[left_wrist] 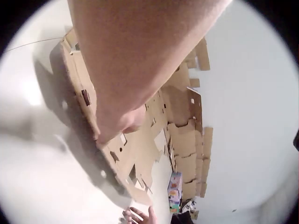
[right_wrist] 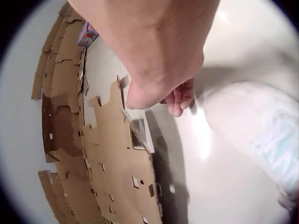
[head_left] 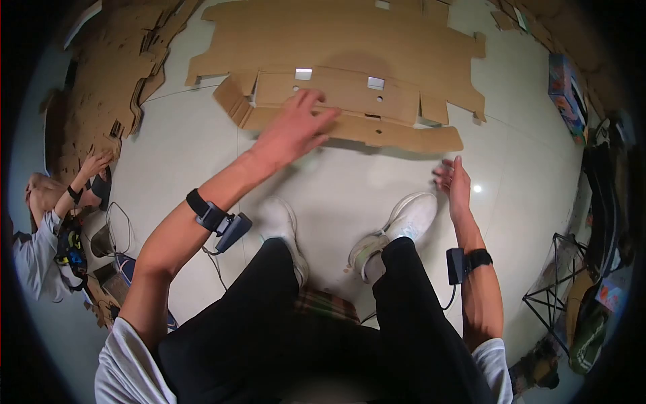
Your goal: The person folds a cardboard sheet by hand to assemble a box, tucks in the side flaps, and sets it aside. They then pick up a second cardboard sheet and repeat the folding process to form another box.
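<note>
A large flat cardboard sheet (head_left: 336, 40) with cut-outs lies on the floor in front of me. Along its near side a narrow creased flap (head_left: 404, 137) stands partly raised, casting a shadow beneath it. My left hand (head_left: 296, 128) reaches over this flap, fingers spread loosely across it and thumb near its front edge. In the left wrist view the forearm hides most of that hand's contact with the cardboard (left_wrist: 135, 149). Off the flap's right end, my right hand (head_left: 455, 185) hangs above the floor with loosely bent fingers and holds nothing.
My white shoes (head_left: 412, 219) stand on the pale tiled floor close to the flap. Stacked cardboard (head_left: 101, 74) leans at the left, where another person (head_left: 50, 229) sits. A colourful box (head_left: 565, 94) and a black metal frame (head_left: 555, 289) stand at the right.
</note>
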`<state>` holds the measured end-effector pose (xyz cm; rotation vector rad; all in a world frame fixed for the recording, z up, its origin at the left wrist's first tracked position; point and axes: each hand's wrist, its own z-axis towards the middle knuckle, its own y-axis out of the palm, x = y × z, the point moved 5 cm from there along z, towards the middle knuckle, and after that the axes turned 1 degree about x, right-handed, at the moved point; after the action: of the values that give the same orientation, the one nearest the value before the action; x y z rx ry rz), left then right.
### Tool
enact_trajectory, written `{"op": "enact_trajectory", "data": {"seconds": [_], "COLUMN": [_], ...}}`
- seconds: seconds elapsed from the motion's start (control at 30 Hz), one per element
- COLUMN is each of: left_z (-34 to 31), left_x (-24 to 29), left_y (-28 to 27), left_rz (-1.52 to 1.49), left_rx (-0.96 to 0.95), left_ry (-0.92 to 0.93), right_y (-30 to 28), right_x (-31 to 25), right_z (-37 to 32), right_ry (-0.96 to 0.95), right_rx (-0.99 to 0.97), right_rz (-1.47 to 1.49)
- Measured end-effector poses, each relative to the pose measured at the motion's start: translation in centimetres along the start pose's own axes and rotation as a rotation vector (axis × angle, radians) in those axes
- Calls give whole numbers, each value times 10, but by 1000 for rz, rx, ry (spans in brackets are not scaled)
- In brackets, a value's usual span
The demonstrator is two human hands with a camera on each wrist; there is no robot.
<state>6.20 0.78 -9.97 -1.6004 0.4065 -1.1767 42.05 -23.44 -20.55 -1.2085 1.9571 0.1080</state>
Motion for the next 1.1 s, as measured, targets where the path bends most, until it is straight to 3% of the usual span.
{"op": "enact_trajectory", "data": {"seconds": [0.13, 0.23, 0.33, 0.43, 0.53, 0.63, 0.7, 0.77, 0.8, 0.83, 0.9, 1.0, 1.07, 1.1], "left_z": [-26, -32, -34, -32, -22, -11, -9, -15, -17, -20, -31, -43, -53, -57], "left_x": [-32, -36, -33, -43, -51, -67, -93, -113, -120, -125, -158, -170, -190, -203], "left_y": [24, 30, 32, 28, 9, 3, 5, -5, -18, -34, -73, -124, -132, -123], "left_rz": [152, 110, 99, 71, 250, 324, 513, 717, 829, 941, 867, 948, 926, 771], "left_rx": [-294, -261, -169, -137, -136, -67, 86, 181, 197, 218, 336, 375, 347, 285], "left_ry": [-102, -164, -140, -209, -298, -262, -220, -216, -228, -237, -375, -453, -549, -538], "right_y": [23, 28, 37, 31, 24, 34, 46, 83, 107, 121, 144, 149, 146, 140], "right_x": [-45, -87, -91, -100, -116, -103, -69, -53, -66, -58, -80, -114, -126, -130], "right_z": [0, 19, 43, 48, 15, 4, -3, -59, -106, -141, -198, -222, -203, -190], "right_ry": [69, -68, -205, -249, -51, -17, 77, 0, 36, 45, 140, 112, 126, 133], "right_rx": [-53, 24, -83, -47, 13, -147, -213, -198, -360, -657, -1243, -1730, -1544, -1452], "right_rz": [203, -36, -643, -528, -209, 124, 219, 57, -40, -77, -116, -191, -92, -49]}}
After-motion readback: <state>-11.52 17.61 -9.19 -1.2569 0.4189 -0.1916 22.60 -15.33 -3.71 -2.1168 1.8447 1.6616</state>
